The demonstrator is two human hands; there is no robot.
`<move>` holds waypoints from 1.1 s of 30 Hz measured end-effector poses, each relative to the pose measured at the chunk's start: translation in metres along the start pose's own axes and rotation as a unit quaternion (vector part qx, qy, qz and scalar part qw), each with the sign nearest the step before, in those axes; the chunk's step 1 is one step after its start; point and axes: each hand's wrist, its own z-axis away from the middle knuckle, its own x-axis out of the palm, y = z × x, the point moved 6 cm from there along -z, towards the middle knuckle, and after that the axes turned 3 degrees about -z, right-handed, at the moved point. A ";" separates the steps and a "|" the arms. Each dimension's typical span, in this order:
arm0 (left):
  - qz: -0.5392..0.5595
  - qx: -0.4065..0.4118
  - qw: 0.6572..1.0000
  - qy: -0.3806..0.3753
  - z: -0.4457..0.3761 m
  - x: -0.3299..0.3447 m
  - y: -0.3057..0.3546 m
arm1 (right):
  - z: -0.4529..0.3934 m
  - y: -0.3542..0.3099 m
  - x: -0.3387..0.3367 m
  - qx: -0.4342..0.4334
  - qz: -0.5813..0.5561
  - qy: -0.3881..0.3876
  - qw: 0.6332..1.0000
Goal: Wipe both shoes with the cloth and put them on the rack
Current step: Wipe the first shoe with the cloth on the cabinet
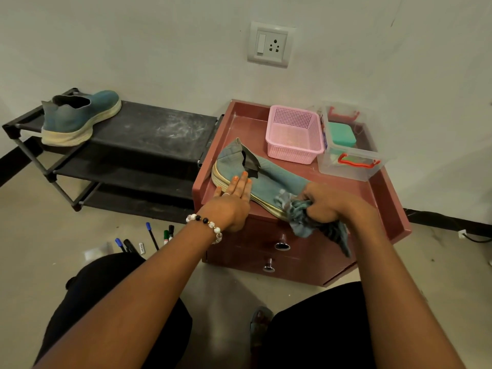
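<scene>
One blue-green shoe with a cream sole (pixel 80 117) stands on the top shelf of the black rack (pixel 159 131), at its left end. The second blue shoe (pixel 269 174) lies on top of the reddish-brown drawer cabinet (pixel 386 198), heel toward the rack. My left hand (pixel 234 198) presses flat on the shoe's side with straight fingers. My right hand (pixel 323 205) grips a bunched grey-blue cloth (pixel 306 219) against the shoe's toe end; the toe is hidden under hand and cloth.
A pink mesh basket (pixel 292 134) and a clear lidded box with red clips (pixel 351 147) stand at the back of the cabinet top. Several markers (pixel 149 238) lie on the floor by the rack. A wall socket (pixel 270 45) is above.
</scene>
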 end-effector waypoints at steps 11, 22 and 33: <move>0.006 -0.022 1.000 0.013 0.000 -0.002 0.005 | -0.029 -0.028 0.018 -0.108 -0.016 0.059 0.992; 0.010 0.001 1.000 0.027 -0.004 -0.004 -0.002 | 0.007 -0.015 0.011 -0.044 0.037 0.049 0.997; 0.019 0.000 1.000 0.015 0.005 -0.010 -0.004 | -0.016 -0.035 0.017 -0.070 -0.292 0.083 0.950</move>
